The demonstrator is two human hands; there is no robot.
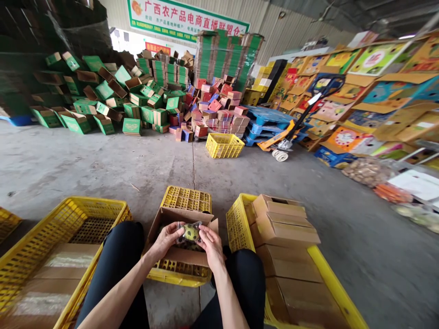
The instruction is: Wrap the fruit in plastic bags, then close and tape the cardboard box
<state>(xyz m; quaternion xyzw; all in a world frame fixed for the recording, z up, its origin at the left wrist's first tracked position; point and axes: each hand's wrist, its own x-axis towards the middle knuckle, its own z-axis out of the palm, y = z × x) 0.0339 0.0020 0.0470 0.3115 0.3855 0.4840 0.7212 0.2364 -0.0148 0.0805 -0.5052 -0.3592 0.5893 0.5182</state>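
Observation:
Between both hands, over an open cardboard box (pixel 161 219), is a yellow-green round fruit (pixel 191 233) with dark spots, wrapped in a clear plastic bag. My left hand (pixel 168 236) pinches the bag's left end. The opposite end is gripped by the fingertips of my right hand (pixel 211 241). Fruit kind is unclear to me. More wrapped pieces seem to lie inside the box, mostly covered by my hands. Under the box stands an upturned yellow crate (pixel 187 199), between my knees.
To my left, a yellow crate (pixel 68 214) holds taped cartons (pixel 58 278). A crate (pixel 238 219) on my right is stacked with closed brown cartons (pixel 288 228). Farther off are another crate (pixel 224 146), blue pallets (pixel 267 119), a pallet jack (pixel 286 137) and heaped green boxes (pixel 132 125).

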